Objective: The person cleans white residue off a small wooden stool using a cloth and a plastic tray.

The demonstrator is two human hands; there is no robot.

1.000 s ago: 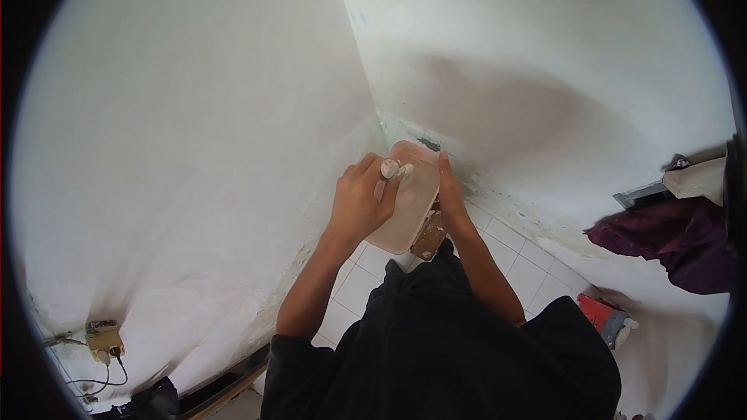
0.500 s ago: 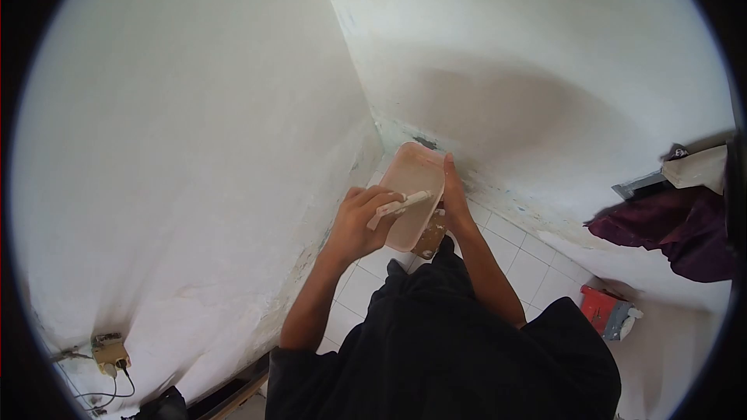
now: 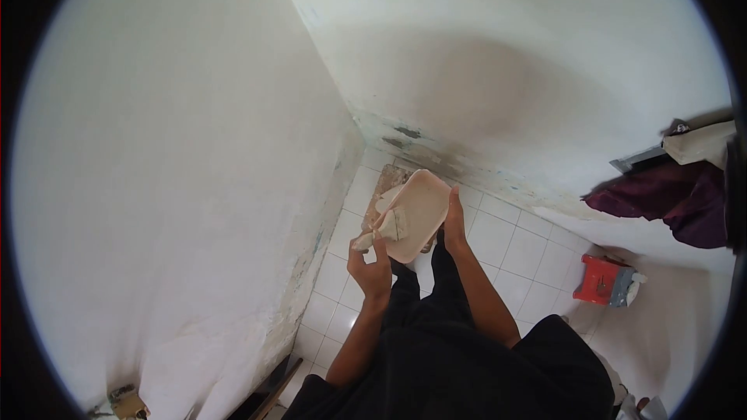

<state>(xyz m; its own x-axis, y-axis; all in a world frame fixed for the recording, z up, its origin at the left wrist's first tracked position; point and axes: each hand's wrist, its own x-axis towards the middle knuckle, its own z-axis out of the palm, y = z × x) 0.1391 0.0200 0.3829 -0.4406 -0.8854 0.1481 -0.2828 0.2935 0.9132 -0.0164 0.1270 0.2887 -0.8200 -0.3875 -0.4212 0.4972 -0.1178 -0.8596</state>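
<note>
A pale pinkish rectangular tub [image 3: 426, 214] is tilted in front of my body, with whitish material coating its inside. My right hand [image 3: 455, 222] is closed on the tub's right edge, thumb along the rim. My left hand [image 3: 372, 268] pinches the handle of a whitish putty knife [image 3: 394, 224], whose wide blade lies over the tub's left side. Below the tub, a stained brown board [image 3: 395, 176] shows on the tiled floor, partly hidden by it.
Patchy white walls meet at a corner [image 3: 355, 120] ahead. White floor tiles [image 3: 498, 237] surround my feet. At right are a red box-like object [image 3: 597, 280] and hanging dark purple cloth [image 3: 650, 202]. A socket box [image 3: 128, 403] is at lower left.
My left hand has moved lower and turned, and the putty knife's broad blade now faces the camera. The view has shifted, showing more of the board and floor.
</note>
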